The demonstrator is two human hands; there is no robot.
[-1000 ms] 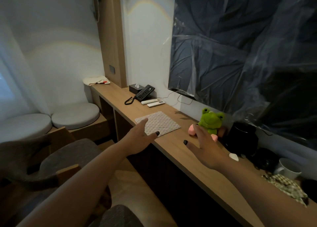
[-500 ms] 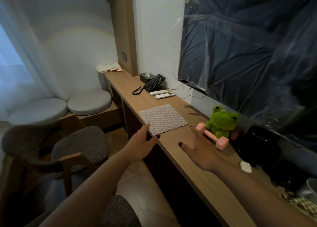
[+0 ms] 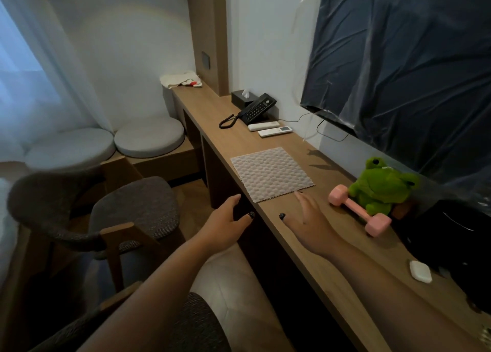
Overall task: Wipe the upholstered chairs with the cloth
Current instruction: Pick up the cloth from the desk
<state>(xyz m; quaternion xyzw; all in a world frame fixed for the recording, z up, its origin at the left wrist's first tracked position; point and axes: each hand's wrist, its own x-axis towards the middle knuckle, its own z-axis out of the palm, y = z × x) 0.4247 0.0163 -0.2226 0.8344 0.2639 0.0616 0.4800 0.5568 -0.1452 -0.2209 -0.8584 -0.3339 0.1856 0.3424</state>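
Two hands reach out, fingers relaxed, holding nothing: our left hand (image 3: 225,225) off the desk's (image 3: 305,234) front edge, our right hand (image 3: 309,223) above the desktop. Our cloth (image 3: 271,173) lies flat, near corner overhanging that edge. One upholstered chair (image 3: 106,211) stands left, floor between.

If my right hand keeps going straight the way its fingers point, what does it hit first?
Most likely the white textured cloth. Your right hand is open over the wooden counter, fingertips aimed at the cloth's near corner, with nothing between. Whether the hand already touches the counter is unclear.
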